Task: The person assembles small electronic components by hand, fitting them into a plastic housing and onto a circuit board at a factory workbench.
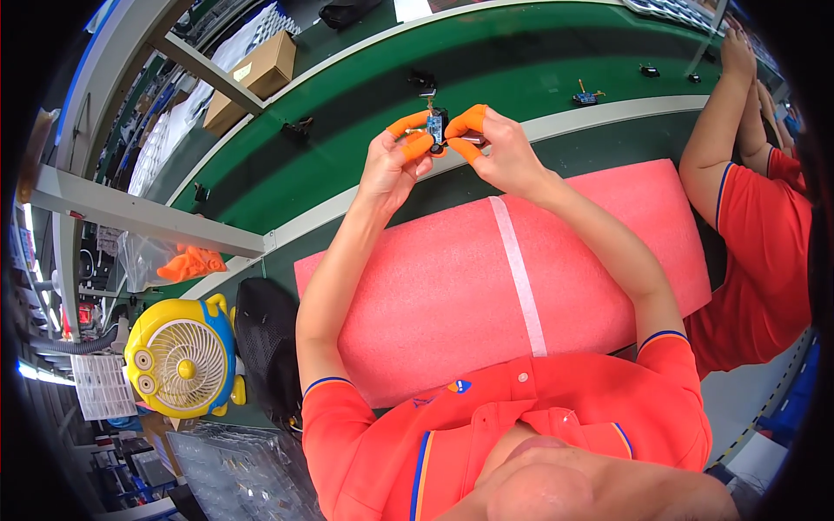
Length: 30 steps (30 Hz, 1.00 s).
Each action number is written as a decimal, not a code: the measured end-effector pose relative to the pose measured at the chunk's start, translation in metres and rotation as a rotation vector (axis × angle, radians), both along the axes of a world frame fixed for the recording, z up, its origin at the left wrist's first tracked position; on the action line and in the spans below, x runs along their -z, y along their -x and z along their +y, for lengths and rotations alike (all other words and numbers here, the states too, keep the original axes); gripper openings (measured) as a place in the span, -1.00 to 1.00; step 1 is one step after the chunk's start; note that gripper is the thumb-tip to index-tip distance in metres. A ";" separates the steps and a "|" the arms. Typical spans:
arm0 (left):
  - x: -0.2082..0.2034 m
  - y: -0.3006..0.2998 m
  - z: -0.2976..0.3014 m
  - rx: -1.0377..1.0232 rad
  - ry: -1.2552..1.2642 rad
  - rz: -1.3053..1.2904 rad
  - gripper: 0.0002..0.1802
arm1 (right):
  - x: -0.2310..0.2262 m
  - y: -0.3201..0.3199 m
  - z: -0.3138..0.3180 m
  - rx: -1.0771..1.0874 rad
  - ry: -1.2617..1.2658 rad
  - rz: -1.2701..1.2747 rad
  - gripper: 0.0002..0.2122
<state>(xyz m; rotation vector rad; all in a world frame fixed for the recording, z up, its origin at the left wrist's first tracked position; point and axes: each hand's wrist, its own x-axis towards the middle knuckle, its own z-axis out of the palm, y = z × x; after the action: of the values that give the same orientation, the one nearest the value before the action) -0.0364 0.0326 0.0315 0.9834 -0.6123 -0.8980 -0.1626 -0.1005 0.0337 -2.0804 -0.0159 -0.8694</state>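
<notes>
Over the green work surface, my left hand pinches a small electronic assembly, a blue circuit board against a black housing. A thin amber strip stands up from its top edge. Orange finger cots cover the thumb and fingertips of both hands. My right hand is closed at the right side of the assembly, thumb and finger around a slim, shiny thing whose kind I cannot make out. Fingers hide part of the board's lower end.
Small black parts and another blue board lie along the green surface. Pink foam lies under my forearms. A yellow fan, a bag of orange finger cots and a metal frame are left. A co-worker's arm is right.
</notes>
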 end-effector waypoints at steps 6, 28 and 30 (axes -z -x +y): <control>0.000 0.015 -0.001 -0.030 0.015 -0.183 -0.62 | 0.004 -0.002 -0.002 0.040 -0.137 0.138 -0.83; -0.005 0.013 -0.002 -0.163 -0.205 -0.655 -0.64 | 0.015 -0.004 -0.002 -0.029 -0.063 0.037 -0.82; 0.003 0.016 -0.003 -0.396 -0.253 -1.156 -0.62 | 0.022 -0.005 -0.002 -0.055 -0.015 0.026 -0.82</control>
<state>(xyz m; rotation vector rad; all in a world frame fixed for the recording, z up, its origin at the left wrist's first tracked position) -0.0520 0.0299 0.0283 1.7757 -1.2155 0.0368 -0.1578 -0.1023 0.0117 -2.0678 -0.0528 -0.8070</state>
